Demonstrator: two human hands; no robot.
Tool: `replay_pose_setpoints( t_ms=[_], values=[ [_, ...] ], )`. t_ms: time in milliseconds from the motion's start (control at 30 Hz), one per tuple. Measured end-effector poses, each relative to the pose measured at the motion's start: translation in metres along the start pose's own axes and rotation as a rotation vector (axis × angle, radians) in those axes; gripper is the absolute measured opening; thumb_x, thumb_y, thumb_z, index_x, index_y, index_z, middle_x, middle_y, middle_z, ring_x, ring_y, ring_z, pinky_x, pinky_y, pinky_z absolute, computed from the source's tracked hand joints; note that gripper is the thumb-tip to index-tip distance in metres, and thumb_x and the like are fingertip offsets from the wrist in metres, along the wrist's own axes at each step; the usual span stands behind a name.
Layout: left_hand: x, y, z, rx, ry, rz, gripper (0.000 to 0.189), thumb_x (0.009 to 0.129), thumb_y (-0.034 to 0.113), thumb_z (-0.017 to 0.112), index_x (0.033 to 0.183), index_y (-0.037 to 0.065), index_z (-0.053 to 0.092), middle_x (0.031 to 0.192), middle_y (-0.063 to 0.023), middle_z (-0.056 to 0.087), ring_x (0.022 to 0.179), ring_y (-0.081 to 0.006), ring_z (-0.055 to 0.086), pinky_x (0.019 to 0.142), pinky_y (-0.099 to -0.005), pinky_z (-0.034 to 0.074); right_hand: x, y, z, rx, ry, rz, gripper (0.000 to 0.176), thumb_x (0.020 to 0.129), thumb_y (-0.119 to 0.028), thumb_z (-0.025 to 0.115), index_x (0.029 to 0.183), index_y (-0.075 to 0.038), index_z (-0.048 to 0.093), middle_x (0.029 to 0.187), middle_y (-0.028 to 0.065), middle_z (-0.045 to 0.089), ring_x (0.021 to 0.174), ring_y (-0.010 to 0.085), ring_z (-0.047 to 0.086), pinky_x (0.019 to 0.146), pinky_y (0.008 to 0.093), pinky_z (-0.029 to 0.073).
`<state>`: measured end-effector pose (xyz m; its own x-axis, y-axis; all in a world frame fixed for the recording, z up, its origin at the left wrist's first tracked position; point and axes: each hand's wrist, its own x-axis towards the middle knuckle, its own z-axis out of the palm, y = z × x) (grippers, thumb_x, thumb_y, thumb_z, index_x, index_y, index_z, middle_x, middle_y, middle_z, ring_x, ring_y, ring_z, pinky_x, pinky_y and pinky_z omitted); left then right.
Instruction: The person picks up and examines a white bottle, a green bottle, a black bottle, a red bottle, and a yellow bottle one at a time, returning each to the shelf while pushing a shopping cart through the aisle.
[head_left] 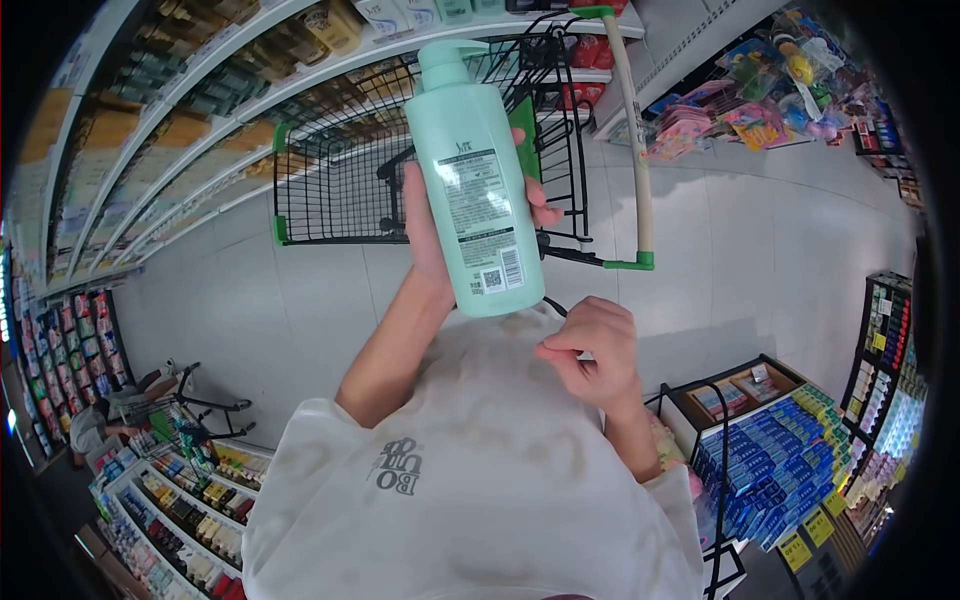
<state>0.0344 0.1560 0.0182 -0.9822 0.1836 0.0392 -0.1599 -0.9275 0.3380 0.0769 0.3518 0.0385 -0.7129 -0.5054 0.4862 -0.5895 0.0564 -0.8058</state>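
My left hand [428, 225] is wrapped around a mint-green pump bottle [472, 200], with its fingertips showing at the bottle's right side. The bottle stands nearly upright, tilted slightly, with its pump head at the top. Its printed back label, QR code and barcode face me; the small text is too fine to read. Lower and to the right, my right hand [597, 352] is closed with fingers curled, in front of my shirt and apart from the bottle. Nothing shows in it. Behind the bottle stands a black wire shopping cart [330, 190] with green corners.
The cart's pale handle [636, 150] is on the right. Shelves of bottles [205, 95] line the upper left. Blue boxes [775, 465] fill a display at lower right, and packaged goods [760, 90] hang at upper right. Another person [95, 430] is beside a second cart at lower left.
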Motion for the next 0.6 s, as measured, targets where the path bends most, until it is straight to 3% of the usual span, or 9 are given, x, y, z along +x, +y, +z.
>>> replay_pose_setpoints(
  t_ms=[200, 300, 367, 400, 533, 600],
  values=[
    [0.003, 0.015, 0.005, 0.047, -0.036, -0.018, 0.100, 0.082, 0.083, 0.026, 0.143, 0.003, 0.030, 0.096, -0.0197, 0.061, 0.083, -0.0292, 0.062, 0.090, -0.0462, 0.046, 0.023, 0.003, 0.007, 0.002, 0.020, -0.014, 0.022, 0.069, -0.006, 0.078, 0.078, -0.007, 0.058, 0.059, 0.0021, 0.053, 0.048, 0.0203, 0.049, 0.048, 0.0307, 0.039],
    [0.004, 0.025, 0.003, 0.148, -0.019, -0.030, 0.103, 0.082, 0.083, 0.025, 0.144, 0.002, 0.027, 0.092, -0.0189, 0.060, 0.079, -0.0281, 0.061, 0.091, -0.0474, 0.046, 0.035, 0.005, 0.012, -0.018, 0.023, -0.023, 0.023, 0.071, -0.014, 0.078, 0.077, -0.008, 0.057, 0.059, 0.0038, 0.053, 0.048, 0.0227, 0.049, 0.048, 0.0314, 0.037],
    [0.003, 0.032, -0.002, 0.099, -0.061, -0.067, 0.105, 0.080, 0.084, 0.026, 0.145, 0.001, 0.025, 0.093, -0.0195, 0.060, 0.079, -0.0283, 0.061, 0.092, -0.0473, 0.045, 0.044, 0.007, 0.017, -0.004, 0.035, -0.026, 0.027, 0.078, -0.022, 0.074, 0.072, -0.007, 0.053, 0.059, 0.0046, 0.050, 0.048, 0.0244, 0.047, 0.048, 0.0326, 0.037],
    [0.005, 0.037, -0.010, 0.060, -0.170, -0.042, 0.105, 0.080, 0.085, 0.027, 0.146, 0.003, 0.026, 0.100, -0.0224, 0.061, 0.090, -0.0302, 0.062, 0.086, -0.0430, 0.048, 0.049, 0.009, 0.019, -0.002, 0.025, -0.027, 0.027, 0.078, -0.022, 0.074, 0.072, -0.007, 0.053, 0.059, 0.0046, 0.050, 0.048, 0.0244, 0.047, 0.048, 0.0326, 0.037],
    [0.003, 0.056, -0.021, 0.084, -0.156, -0.055, 0.106, 0.080, 0.085, 0.028, 0.146, 0.003, 0.025, 0.102, -0.0213, 0.061, 0.091, -0.0293, 0.061, 0.084, -0.0420, 0.049, 0.072, 0.015, 0.029, -0.027, -0.056, -0.098, 0.038, 0.086, -0.030, 0.067, 0.063, -0.007, 0.046, 0.058, 0.0049, 0.047, 0.048, 0.0250, 0.045, 0.048, 0.0331, 0.036],
    [0.002, 0.065, -0.025, 0.031, -0.098, -0.062, 0.103, 0.081, 0.085, 0.023, 0.142, 0.002, 0.033, 0.105, -0.0185, 0.060, 0.092, -0.0283, 0.061, 0.083, -0.0410, 0.049, 0.085, 0.015, 0.040, -0.036, -0.062, -0.102, 0.042, 0.089, -0.032, 0.064, 0.061, -0.007, 0.044, 0.058, 0.0049, 0.046, 0.048, 0.0247, 0.045, 0.048, 0.0331, 0.035]
  ],
)
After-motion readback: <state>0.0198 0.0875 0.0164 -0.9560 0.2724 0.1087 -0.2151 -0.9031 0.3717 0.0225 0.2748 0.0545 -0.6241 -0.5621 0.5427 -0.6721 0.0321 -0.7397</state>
